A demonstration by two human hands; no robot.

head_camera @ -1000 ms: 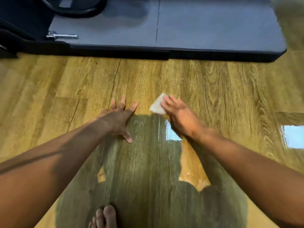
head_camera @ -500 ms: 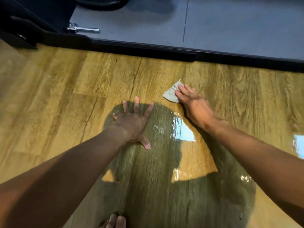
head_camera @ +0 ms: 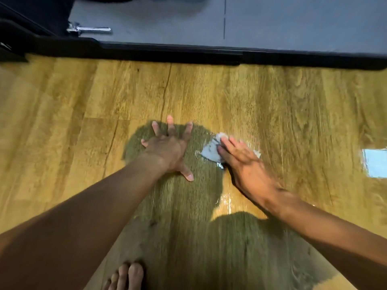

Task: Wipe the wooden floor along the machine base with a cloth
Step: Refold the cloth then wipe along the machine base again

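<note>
Head view: the cloth (head_camera: 210,151) has been drawn back from the farther spot it held half a second earlier. It now lies level with the left hand (head_camera: 169,148), just to its right and well short of the machine base (head_camera: 188,52). It is pressed to the wooden floor (head_camera: 282,105) under the right hand (head_camera: 240,162), whose fingers are laid straight and close together on top, with nothing gripped. The left hand is planted flat as a prop, fingers spread apart. A wet sheen is seen on the boards around the cloth, so a return stroke is judged to have been made; the strip right against the base looks not yet covered here. The base's black edge runs left to right across the far side — open boards lie between it and the hands, and further room is left to the right. A bare foot (head_camera: 125,276) is seen near, at the bottom edge.
</note>
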